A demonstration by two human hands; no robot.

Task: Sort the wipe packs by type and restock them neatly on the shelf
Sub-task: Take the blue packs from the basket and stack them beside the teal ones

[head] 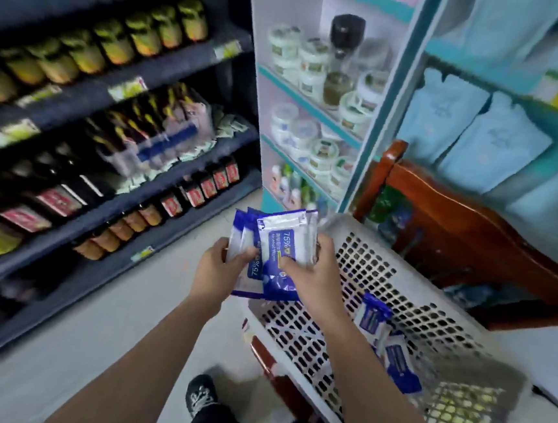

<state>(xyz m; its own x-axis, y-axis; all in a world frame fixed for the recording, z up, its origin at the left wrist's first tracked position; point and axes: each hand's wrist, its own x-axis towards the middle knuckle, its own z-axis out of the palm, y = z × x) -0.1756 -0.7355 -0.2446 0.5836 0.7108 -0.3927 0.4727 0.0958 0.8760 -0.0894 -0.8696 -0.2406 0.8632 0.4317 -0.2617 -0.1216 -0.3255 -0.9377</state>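
Several blue-and-white alcohol wipe packs [281, 242] are fanning up between your hands, toward 12 o'clock from your knuckles. Your left hand [217, 268] is pinching the stack's 9 o'clock edge. Your right hand [312, 275] is gripping its 3 o'clock side, thumb lying across the front pack. More loose packs [399, 362] are lying in the white perforated basket [383, 271], at 5 o'clock from your right hand.

Wipe packs [283, 245] blue-white; basket [407, 310] white, perforated; shelf [112, 176] dark blue.
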